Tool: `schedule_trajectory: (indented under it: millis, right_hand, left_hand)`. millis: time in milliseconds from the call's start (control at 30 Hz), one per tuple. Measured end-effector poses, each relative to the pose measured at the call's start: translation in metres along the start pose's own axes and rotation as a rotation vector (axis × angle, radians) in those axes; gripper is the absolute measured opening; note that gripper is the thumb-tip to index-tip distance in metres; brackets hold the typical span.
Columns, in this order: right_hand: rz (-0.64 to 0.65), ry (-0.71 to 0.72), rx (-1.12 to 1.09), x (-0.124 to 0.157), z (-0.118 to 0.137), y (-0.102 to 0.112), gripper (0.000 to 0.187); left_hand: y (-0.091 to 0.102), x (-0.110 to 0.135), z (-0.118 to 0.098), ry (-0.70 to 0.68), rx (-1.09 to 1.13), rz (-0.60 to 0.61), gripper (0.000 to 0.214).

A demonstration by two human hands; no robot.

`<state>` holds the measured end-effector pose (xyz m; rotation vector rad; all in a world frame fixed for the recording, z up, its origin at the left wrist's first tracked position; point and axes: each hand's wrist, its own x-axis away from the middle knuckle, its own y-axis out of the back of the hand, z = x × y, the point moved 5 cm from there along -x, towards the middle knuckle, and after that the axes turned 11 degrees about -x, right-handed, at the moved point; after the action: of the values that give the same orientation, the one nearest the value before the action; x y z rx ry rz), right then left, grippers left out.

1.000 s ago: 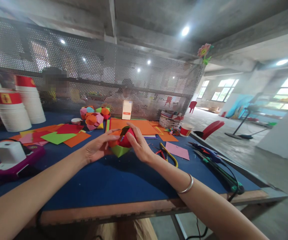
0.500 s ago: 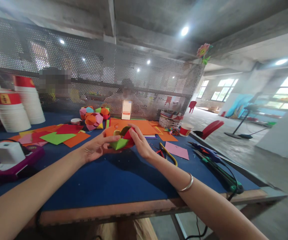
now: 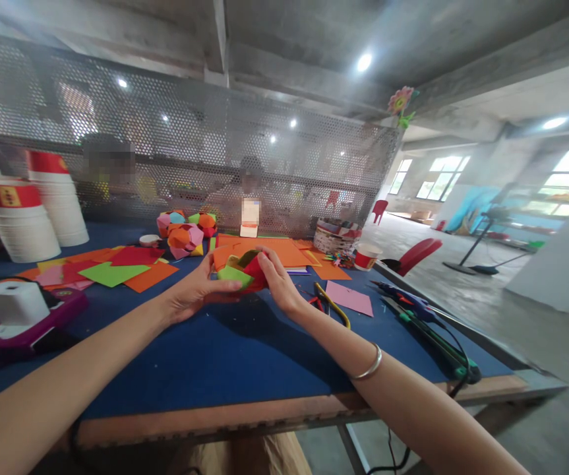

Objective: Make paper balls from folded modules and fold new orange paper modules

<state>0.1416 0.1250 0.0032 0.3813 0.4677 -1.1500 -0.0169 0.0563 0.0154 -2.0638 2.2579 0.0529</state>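
Note:
A partly open paper ball (image 3: 250, 278) in green, red and yellow panels is held between both hands above the blue table mat. My left hand (image 3: 196, 290) grips its left side, with the thumb along the green panel. My right hand (image 3: 278, 282) is closed on the red panel at the right, fingers near the top rim. Behind the hands lie orange paper sheets (image 3: 284, 252). Scissors with yellow handles (image 3: 332, 305) rest on the mat to the right of my right hand, close to a pink paper square (image 3: 349, 298).
Finished paper balls (image 3: 185, 239) and loose coloured paper (image 3: 116, 272) lie to the left. Paper cup stacks (image 3: 22, 224) and a purple power strip (image 3: 22, 330) stand farther left. A glue gun (image 3: 405, 300) lies near the right edge, past a paper cup (image 3: 367, 256) and woven basket (image 3: 337, 236).
My left thumb has shifted from the inner rim down onto the outside of the green panel. The ball has tilted slightly; my right hand stays almost where it was.

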Motion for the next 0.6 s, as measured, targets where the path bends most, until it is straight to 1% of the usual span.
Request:
schedule_trajectory:
  millis: [100, 200, 433, 600]
  right_hand:
    - [-0.005, -0.005, -0.011, -0.0003, -0.0003, -0.0002, 0.045]
    - [-0.009, -0.03, -0.035, -0.0005, -0.0007, -0.0004, 0.044]
    - [-0.043, -0.11, -0.111, 0.0003, -0.0024, 0.001, 0.04]
    - [-0.055, -0.091, -0.111, 0.0003, -0.0019, 0.0014, 0.042]
  left_hand:
    - [-0.0003, -0.0003, -0.0006, -0.009, 0.018, 0.011, 0.081]
    - [-0.0006, 0.0003, -0.0019, -0.003, 0.02, 0.021, 0.08]
    - [-0.0004, 0.0016, -0.0006, 0.022, 0.009, 0.039, 0.066]
    - [0.0009, -0.0006, 0.0019, 0.035, 0.01, 0.029, 0.065]
